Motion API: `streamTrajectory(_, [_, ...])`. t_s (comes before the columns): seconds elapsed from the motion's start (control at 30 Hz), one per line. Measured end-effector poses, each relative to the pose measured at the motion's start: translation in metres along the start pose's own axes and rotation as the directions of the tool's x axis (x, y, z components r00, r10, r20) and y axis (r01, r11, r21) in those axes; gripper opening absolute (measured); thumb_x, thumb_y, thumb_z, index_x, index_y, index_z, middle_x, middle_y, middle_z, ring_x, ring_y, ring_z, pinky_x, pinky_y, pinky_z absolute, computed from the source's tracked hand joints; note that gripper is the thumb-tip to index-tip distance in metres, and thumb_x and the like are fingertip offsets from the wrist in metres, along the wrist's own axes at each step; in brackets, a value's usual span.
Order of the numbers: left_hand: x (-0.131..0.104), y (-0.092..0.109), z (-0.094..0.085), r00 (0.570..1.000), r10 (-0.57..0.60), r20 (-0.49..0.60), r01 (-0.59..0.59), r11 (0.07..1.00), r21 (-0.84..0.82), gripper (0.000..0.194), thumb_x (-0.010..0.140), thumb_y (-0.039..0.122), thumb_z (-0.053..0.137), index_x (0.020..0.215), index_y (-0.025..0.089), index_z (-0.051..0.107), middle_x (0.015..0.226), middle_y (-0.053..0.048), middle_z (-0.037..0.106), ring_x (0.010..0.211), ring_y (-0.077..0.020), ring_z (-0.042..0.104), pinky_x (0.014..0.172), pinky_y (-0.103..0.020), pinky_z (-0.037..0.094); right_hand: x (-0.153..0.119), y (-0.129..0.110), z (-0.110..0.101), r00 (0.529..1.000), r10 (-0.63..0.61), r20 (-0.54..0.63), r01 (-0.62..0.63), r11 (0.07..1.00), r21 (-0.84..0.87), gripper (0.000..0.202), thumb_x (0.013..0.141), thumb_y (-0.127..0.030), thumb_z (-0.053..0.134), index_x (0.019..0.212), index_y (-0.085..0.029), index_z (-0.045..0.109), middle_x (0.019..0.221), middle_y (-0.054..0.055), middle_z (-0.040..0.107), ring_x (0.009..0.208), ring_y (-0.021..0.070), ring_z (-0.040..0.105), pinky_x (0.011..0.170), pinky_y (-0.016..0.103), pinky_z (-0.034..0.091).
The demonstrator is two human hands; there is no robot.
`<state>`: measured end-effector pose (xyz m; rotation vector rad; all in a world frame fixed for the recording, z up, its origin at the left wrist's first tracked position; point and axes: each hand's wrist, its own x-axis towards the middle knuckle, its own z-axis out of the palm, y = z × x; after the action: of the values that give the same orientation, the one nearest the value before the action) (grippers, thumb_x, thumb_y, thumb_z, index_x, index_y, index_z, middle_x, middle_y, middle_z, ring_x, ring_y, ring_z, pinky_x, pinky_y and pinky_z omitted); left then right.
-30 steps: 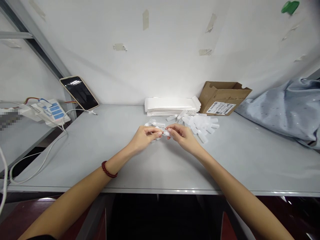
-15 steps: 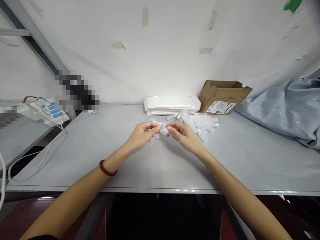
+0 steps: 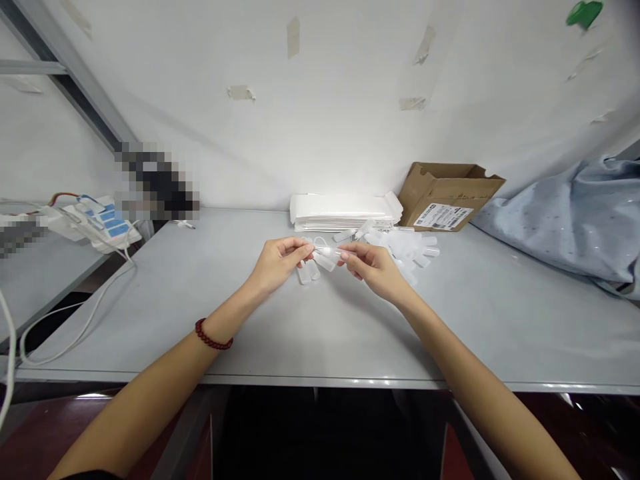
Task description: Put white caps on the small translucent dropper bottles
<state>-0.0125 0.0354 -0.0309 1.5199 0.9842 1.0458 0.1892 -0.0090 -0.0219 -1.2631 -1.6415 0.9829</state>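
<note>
Between my two hands stretches a small clear plastic tube-like piece, with a whitish spot near its left end. My left hand is closed, thumb and fingertips pinching at the left end. At the right end, the fingers of my right hand are closed on it too. Several translucent plastic pieces lie on the table just below and behind the left fingertips. Beyond my right hand is a loose pile of similar frosted pieces, partly covered by that hand.
A stack of flat white packages rests against the wall, beside an open cardboard box with a label. Pale blue fabric lies at the right. A power strip and white cables are at the left of the grey table.
My hands have drawn slightly apart, the left one moving left. The clear piece now shows stretched out between them, where before the fingertips nearly met.
</note>
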Motion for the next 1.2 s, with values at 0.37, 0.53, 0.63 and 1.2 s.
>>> streamTrajectory(0.37, [-0.008,-0.001,0.006,0.999,-0.048,-0.025,0.05,0.995,0.083,0.024,0.076,0.038,0.066,0.069,0.015,0.065,0.068,-0.002,0.063,0.061,-0.0123,0.053,0.058,-0.025,0.044,-0.002,-0.001,0.006,0.995,0.09,-0.047,-0.09,0.996,-0.001,0.028,0.084,-0.036,0.054,0.085,-0.012,0.068,0.055,-0.003,0.047,0.049,0.0091,0.039,0.05,0.026,0.031])
streamTrajectory(0.53, [-0.01,-0.005,0.008,0.999,-0.024,-0.024,0.025,0.997,0.079,0.026,0.077,0.038,0.064,0.069,0.014,0.064,0.067,-0.003,0.062,0.059,-0.0127,0.052,0.055,-0.025,0.043,-0.002,0.001,0.009,0.993,0.107,-0.047,-0.105,0.993,0.045,0.029,0.083,-0.039,0.054,0.081,-0.012,0.067,0.055,-0.002,0.049,0.048,0.0083,0.04,0.049,0.025,0.03])
streamTrajectory(0.63, [-0.01,-0.007,0.01,0.999,-0.008,-0.036,0.01,0.997,0.07,0.025,0.078,0.038,0.064,0.07,0.014,0.065,0.067,-0.003,0.061,0.06,-0.0125,0.052,0.056,-0.025,0.042,-0.002,0.004,0.01,0.993,0.104,-0.05,-0.1,0.992,0.076,0.031,0.083,-0.04,0.055,0.083,-0.012,0.068,0.052,-0.003,0.047,0.047,0.0084,0.039,0.049,0.026,0.03])
streamTrajectory(1.2, [-0.003,-0.007,0.006,0.998,-0.029,-0.053,0.018,0.981,-0.193,0.024,0.081,0.037,0.064,0.076,0.016,0.075,0.075,-0.005,0.067,0.076,-0.0162,0.058,0.063,-0.026,0.043,0.0,0.004,0.009,0.996,0.061,-0.061,-0.046,0.972,0.23,0.035,0.082,-0.042,0.059,0.098,-0.013,0.072,0.065,0.0,0.057,0.048,0.0074,0.04,0.052,0.027,0.032])
